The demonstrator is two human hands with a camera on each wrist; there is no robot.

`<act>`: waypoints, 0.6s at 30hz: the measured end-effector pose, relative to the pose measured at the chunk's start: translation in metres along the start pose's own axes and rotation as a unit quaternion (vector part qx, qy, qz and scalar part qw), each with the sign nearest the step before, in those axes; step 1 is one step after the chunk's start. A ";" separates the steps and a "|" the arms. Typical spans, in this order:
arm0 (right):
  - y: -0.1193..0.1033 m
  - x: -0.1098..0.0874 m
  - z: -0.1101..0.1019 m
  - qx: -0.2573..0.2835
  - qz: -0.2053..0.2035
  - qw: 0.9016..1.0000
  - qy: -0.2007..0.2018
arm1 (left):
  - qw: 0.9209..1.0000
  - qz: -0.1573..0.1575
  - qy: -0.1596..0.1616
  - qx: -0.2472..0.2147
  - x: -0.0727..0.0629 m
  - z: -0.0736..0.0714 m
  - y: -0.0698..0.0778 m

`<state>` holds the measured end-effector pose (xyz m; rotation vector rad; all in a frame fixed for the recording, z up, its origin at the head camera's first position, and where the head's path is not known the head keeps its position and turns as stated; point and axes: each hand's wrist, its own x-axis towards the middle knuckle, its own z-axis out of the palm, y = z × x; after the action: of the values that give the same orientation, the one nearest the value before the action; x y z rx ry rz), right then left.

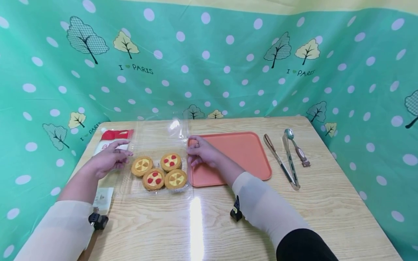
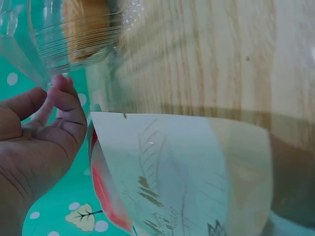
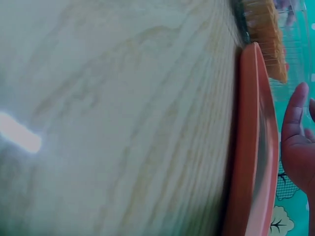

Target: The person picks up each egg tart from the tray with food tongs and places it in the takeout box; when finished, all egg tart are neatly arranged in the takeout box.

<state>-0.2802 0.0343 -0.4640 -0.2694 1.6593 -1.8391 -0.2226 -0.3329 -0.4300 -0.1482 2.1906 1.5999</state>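
Note:
A clear plastic box [image 1: 134,188] with its lid raised at the back holds several round tarts [image 1: 154,179], some topped with red pieces and some with pale wedges. At the box's left side is my left hand [image 1: 111,159]; in the left wrist view its thumb and fingertips pinch the plastic edge. My right hand [image 1: 204,152] reaches over the left end of the pink tray [image 1: 241,152], fingertips right at the box's right side. In the right wrist view, the right hand's fingers [image 3: 295,115] are fairly straight beside the plastic.
A red and white packet [image 1: 114,136] lies behind my left hand, and a pale printed packet [image 1: 103,199] near my left forearm. Right of the tray are metal tongs [image 1: 277,159] and a brown-handled utensil [image 1: 300,152]. Patterned green cloth [image 1: 209,72] hangs around the wooden table [image 1: 156,228].

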 end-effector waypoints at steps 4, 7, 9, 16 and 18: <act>0.003 0.000 0.002 0.003 -0.024 0.999 0.022 | 0.999 0.009 0.020 -0.031 -0.001 -0.002 -0.002; 0.004 0.000 0.003 0.011 -0.037 0.999 0.034 | 0.998 0.018 0.017 -0.066 -0.003 -0.004 -0.002; 0.004 0.001 0.004 0.018 -0.042 0.998 0.043 | 0.995 0.027 0.006 -0.098 -0.005 -0.005 -0.001; 0.005 0.005 0.007 0.017 -0.065 0.994 0.087 | 0.981 0.058 -0.029 -0.183 -0.012 -0.006 0.001; 0.005 0.005 0.007 0.015 -0.064 0.993 0.096 | 0.981 0.059 -0.034 -0.183 -0.013 -0.006 0.001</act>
<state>-0.2784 0.0253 -0.4686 -0.1955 1.7778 -2.0372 -0.2123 -0.3404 -0.4227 -0.0704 1.8661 2.0328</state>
